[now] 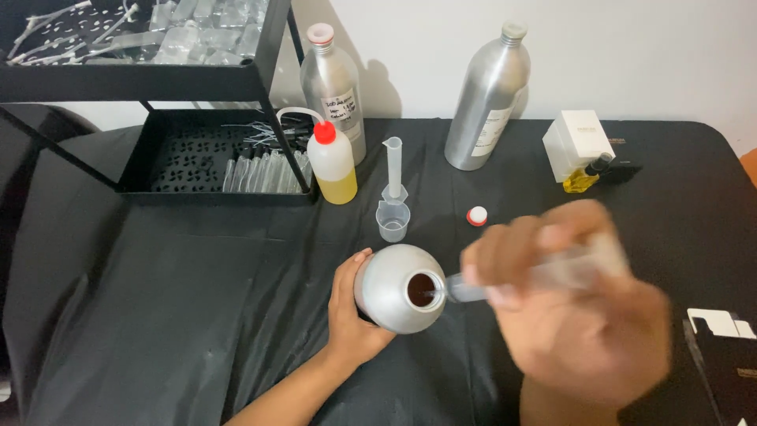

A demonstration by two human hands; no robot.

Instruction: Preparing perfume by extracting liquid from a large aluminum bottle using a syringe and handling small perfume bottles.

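— What takes up the most room here?

— The table (158, 315) under its black cloth, then the black metal rack (197, 79) at the back left, with clear plastic pieces on its shelves.

— And standing on the cloth?

— Two tall aluminium bottles against the wall: one with a pale cap (333, 87), one further right (487, 95). Nearer the camera stands a third, open aluminium bottle (390, 288), seen from above, dark mouth facing up.

— Who holds it?

— The left hand (351, 312) is wrapped around its side, fingers closed on the metal. The right hand (576, 308), blurred, is clamped on a clear syringe (544, 274) whose tip touches the bottle's mouth.

— Smaller things?

— A white box (577, 142) at the right, a squeeze bottle of yellow liquid with a red cap (333, 166), a slim measuring cylinder (393, 170), a small clear beaker (393, 221) just below it, and a tiny red-and-white cap (476, 215) lying alone.
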